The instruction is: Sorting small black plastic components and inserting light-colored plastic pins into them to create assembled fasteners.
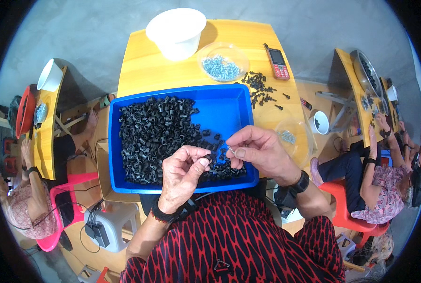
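Over the front of a blue tray, both my hands are close together, fingertips a small gap apart. Between thumb and forefinger, my left hand pinches a small black plastic piece, partly covered by the fingers. My right hand grips a small silvery screw in its fingertips, pointing toward the left hand. Loose black plastic pieces of the same kind heap up in the tray's left and middle; its blue bottom shows at the back right.
Behind the tray on the yellow table stand a white bucket and a clear bowl of screws. Black parts lie beside a red phone. Another clear bowl sits right. People work at side tables.
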`<state>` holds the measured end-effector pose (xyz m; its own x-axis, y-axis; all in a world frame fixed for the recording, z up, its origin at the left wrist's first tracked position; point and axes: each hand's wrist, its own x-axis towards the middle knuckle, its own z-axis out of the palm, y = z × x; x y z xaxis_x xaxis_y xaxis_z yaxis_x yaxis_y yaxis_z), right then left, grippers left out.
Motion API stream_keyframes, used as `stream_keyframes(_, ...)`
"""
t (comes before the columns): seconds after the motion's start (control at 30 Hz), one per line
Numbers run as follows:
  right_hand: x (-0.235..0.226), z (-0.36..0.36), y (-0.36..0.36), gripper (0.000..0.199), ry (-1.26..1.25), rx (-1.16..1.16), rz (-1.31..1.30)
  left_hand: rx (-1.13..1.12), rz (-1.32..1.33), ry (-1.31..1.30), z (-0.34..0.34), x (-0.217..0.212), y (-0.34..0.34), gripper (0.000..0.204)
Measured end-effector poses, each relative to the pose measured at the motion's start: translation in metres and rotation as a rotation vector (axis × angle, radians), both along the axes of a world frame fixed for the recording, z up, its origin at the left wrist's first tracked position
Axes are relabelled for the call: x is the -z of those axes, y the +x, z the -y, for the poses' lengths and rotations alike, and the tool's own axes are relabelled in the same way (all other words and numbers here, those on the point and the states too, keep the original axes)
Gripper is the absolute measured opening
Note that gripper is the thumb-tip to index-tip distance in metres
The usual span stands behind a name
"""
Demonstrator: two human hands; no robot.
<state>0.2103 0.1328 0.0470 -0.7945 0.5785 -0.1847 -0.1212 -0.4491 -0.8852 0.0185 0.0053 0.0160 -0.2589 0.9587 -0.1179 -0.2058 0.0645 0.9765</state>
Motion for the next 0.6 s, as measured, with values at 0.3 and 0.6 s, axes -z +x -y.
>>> stream_keyframes(0.3, 0.0041, 0.0027, -0.0071, 0.024, -0.084, -0.014, -0.061, 0.005, -0.002, 0.037, 0.0002, 0.0019, -0.0010, 0.015)
stream_keyframes(0.6, 0.0073, 0.0040, -0.0108, 0.017, -0.010, -0.031, -0.052, -0.008, 0.013, 0.053, 0.0003, 0.0021, -0.0006, 0.015)
